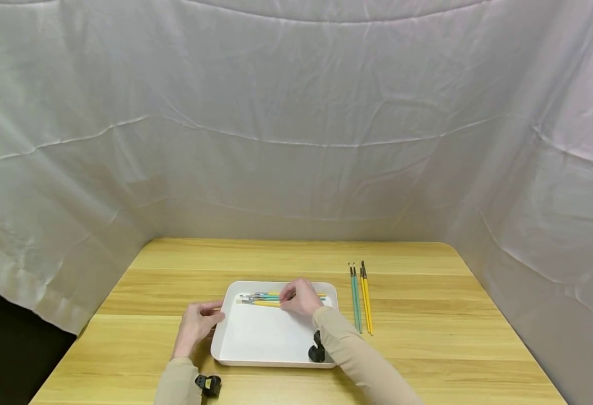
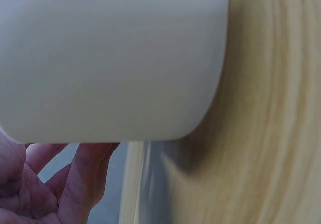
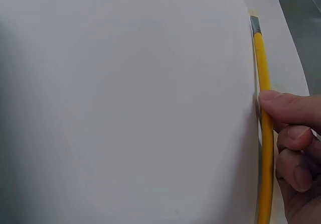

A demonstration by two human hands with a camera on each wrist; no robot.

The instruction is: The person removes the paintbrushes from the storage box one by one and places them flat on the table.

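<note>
A white tray [image 1: 271, 340] lies on the wooden table in the head view. My left hand [image 1: 195, 326] grips the tray's left edge; in the left wrist view its fingers [image 2: 83, 179] pass partly out of sight behind the tray wall. Over the far part of the tray, my right hand [image 1: 302, 298] pinches a yellow paintbrush [image 1: 266, 303]. The right wrist view shows thumb and fingers [image 3: 293, 108] on the yellow handle, with the flat bristle tip pointing away. Beside it in the tray lie several teal and yellow paintbrushes [image 1: 258, 295], partly hidden by the right hand.
To the right of the tray, teal paintbrushes [image 1: 355, 301] and yellow paintbrushes [image 1: 367, 301] lie side by side, tips toward the back. A pale curtain [image 1: 301, 169] hangs around the back and sides of the wooden table [image 1: 443, 332].
</note>
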